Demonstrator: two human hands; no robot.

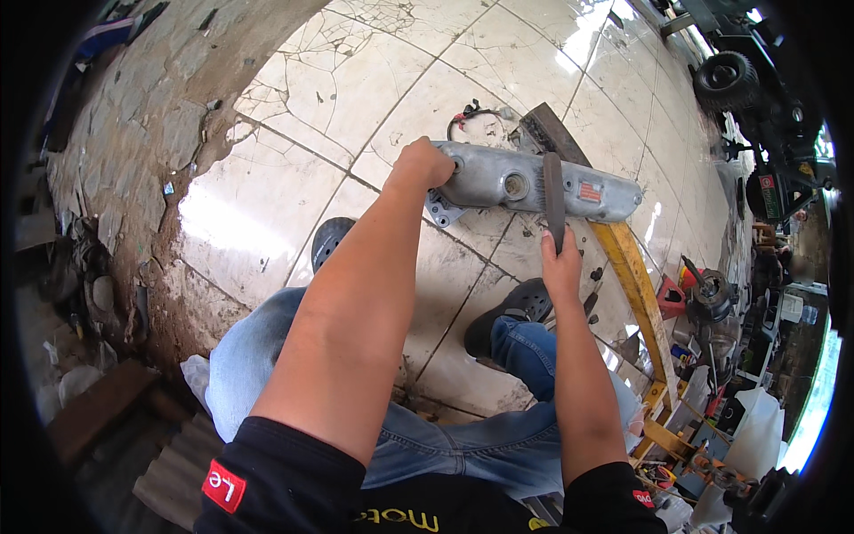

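My left hand is closed on the left end of a long grey cast metal part, which has a round opening and a small orange-red patch. A holed metal plate shows beneath that end. In my right hand is a long, flat, dark file, gripped at its lower end and lying across the middle of the part. Under the part runs a beam, dark at the back and yellow at the front. A short cable with connectors lies on the tiles just behind.
My feet in dark clogs are on cracked white floor tiles. Rough broken concrete borders them at the left. Machinery with a black wheel stands at upper right. Tools, containers and a red plastic object crowd the lower right.
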